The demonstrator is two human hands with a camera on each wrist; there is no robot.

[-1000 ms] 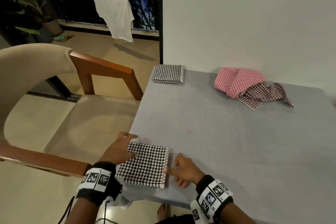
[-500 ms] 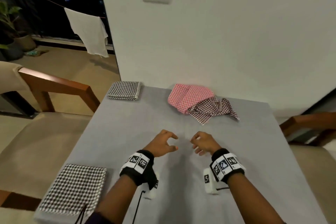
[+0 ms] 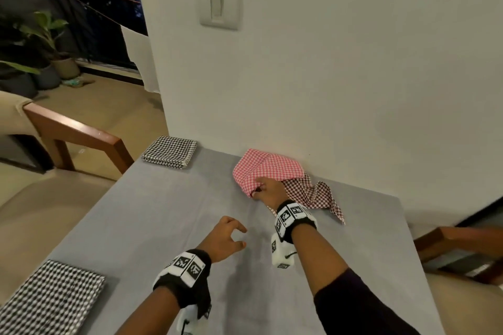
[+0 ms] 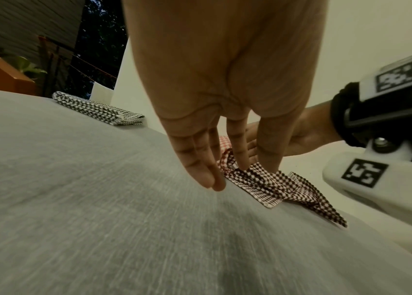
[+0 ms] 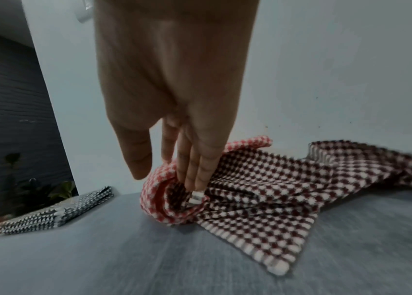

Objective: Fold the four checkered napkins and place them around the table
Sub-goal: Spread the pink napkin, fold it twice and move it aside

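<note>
Two black-and-white checkered napkins lie folded on the grey table (image 3: 163, 226): one at the far left corner (image 3: 170, 155) (image 4: 98, 109) (image 5: 55, 213), one at the near left edge (image 3: 51, 299). A red checkered napkin (image 3: 268, 168) (image 5: 169, 209) sits crumpled by the wall on a maroon checkered napkin (image 3: 313, 193) (image 4: 275, 189) (image 5: 262, 199). My right hand (image 3: 260, 190) (image 5: 174, 175) reaches the red napkin's near edge, straight fingers tucked into its fold, thumb apart from the cloth. My left hand (image 3: 231, 236) (image 4: 225, 179) hovers empty over mid-table, fingers relaxed.
The table's far edge meets a white wall with a light switch (image 3: 220, 3). A wooden-armed padded chair (image 3: 73, 133) stands at the left, another chair (image 3: 449, 239) at the right. Potted plants (image 3: 40, 43) stand far left.
Both hands left the near-left folded napkin and moved to mid-table. The right hand has since reached forward into the red napkin's fold while the left stayed back.
</note>
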